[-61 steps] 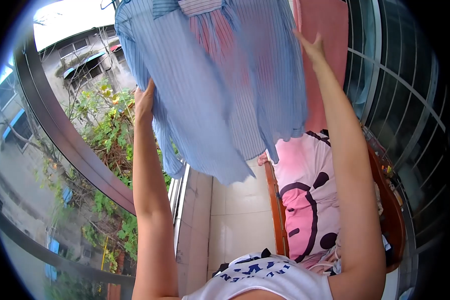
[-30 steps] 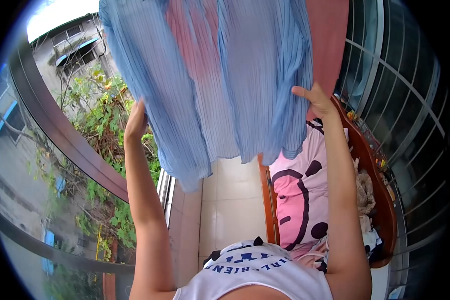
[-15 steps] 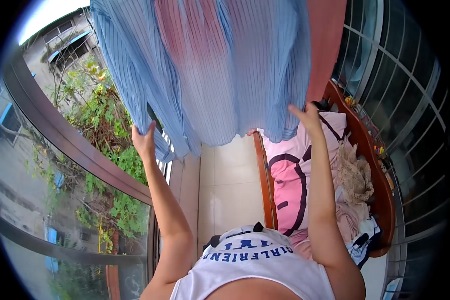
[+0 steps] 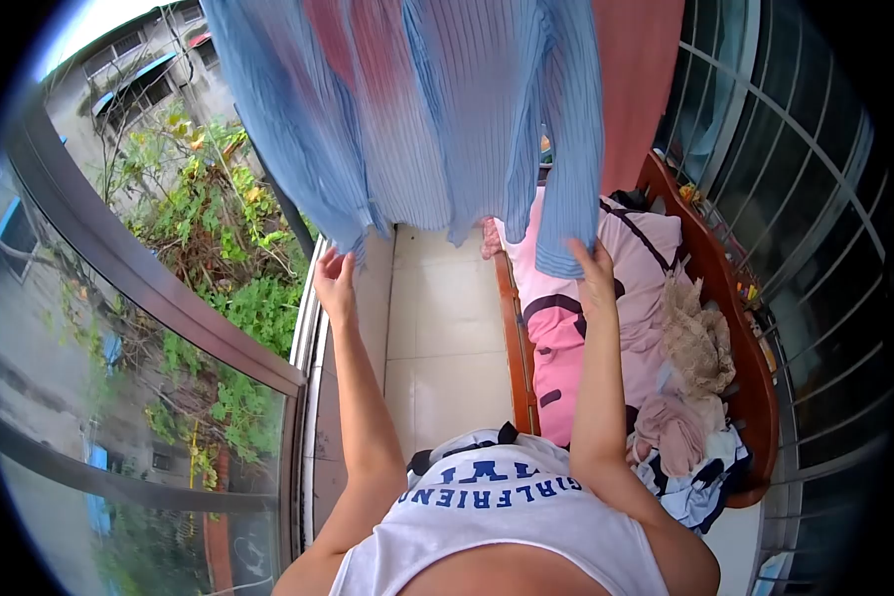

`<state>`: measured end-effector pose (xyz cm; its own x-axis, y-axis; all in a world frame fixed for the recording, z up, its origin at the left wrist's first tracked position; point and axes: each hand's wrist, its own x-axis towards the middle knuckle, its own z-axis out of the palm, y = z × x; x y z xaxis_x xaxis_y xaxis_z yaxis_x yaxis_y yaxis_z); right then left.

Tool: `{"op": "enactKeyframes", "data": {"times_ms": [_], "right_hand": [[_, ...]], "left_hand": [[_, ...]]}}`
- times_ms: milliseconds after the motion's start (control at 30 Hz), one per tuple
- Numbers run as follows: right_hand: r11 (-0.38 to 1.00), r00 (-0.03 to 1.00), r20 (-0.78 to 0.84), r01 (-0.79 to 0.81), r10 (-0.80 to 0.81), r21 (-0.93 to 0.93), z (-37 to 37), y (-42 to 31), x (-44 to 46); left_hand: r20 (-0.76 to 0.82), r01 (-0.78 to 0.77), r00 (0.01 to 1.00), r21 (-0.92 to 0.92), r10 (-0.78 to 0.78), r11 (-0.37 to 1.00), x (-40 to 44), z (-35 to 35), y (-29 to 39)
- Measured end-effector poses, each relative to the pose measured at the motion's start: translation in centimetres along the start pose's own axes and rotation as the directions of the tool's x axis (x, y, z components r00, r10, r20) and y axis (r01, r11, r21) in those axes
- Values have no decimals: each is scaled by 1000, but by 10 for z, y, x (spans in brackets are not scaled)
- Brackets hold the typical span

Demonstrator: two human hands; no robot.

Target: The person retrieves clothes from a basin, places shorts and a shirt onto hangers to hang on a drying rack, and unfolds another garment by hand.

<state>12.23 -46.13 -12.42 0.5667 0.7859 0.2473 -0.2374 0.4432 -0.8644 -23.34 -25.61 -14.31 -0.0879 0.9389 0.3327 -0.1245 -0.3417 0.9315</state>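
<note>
A thin, ribbed blue shirt [image 4: 487, 119] with pinkish patches hangs in front of me, its long sleeves dangling at both sides. My left hand [image 4: 336, 286] is at the lower tip of the left sleeve, fingers closed on its edge. At the other side, my right hand [image 4: 594, 278] grips the right sleeve near its cuff, with thumb and fingers on either side of the cloth. The shirt's top lies outside the view. Behind it on the right hangs a plain salmon-pink cloth [image 4: 641, 99].
Below right stands a wooden-framed seat [image 4: 760, 417] with a pink cushion [image 4: 556, 368], a beige lace cloth [image 4: 700, 338] and crumpled clothes [image 4: 680, 437]. A window frame [image 4: 169, 288] with plants outside runs along the left. Metal bars [image 4: 815, 149] line the right. Pale tiles [image 4: 447, 328] cover the floor.
Both hands have moved inward and closed on the sleeves. The right sleeve now hangs apart from the shirt's body, and the hem sits higher in view.
</note>
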Motion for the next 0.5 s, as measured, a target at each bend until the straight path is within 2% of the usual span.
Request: {"op": "enactKeyframes", "data": {"times_ms": [33, 67, 100, 133, 167, 233, 267, 300, 367, 433, 467, 500], "right_hand": [[1000, 1000, 12, 0, 0, -6, -6, 1, 1], [1000, 999, -32, 12, -11, 26, -11, 3, 4], [998, 997, -76, 25, -20, 59, -14, 4, 7], [1000, 996, -88, 22, -21, 7, -13, 3, 9], [1000, 997, -74, 18, -18, 8, -12, 3, 8], [990, 995, -99, 34, -20, 137, -4, -2, 4], [970, 995, -82, 68, -51, 232, -7, 6, 6], [971, 997, -73, 55, -39, 235, -6, 8, 7], [843, 996, -91, 52, -4, 536, -4, 13, 5], [854, 991, -122, 19, 52, 520, -4, 21, 5], [873, 984, -153, -6, 92, 488, -9, 27, 6], [891, 974, -185, -33, 130, 453, -14, 32, 6]], "left_hand": [[74, 22, 997, -69, -17, 997, 0, 2, 2], [59, 20, 998, -75, -15, 997, -2, 4, 3], [-107, -35, 993, 129, 49, 991, -12, 12, 23], [-254, -50, 957, 335, 141, 941, -16, 16, 34], [-246, -34, 964, 274, 104, 961, -11, 12, 34], [-221, -24, 975, 45, 33, 999, -1, 13, 40], [-147, 33, 988, -47, -40, 998, 8, 11, 42], [-131, 77, 988, -63, -85, 995, 20, 9, 39], [-146, 80, 985, -63, -89, 995, 39, 12, 37], [-132, 79, 989, 84, -68, 993, 72, 7, 18], [-96, 169, 980, -40, -173, 985, 75, 8, 18], [-13, 186, 982, -123, -189, 975, 81, 6, 17]]}}
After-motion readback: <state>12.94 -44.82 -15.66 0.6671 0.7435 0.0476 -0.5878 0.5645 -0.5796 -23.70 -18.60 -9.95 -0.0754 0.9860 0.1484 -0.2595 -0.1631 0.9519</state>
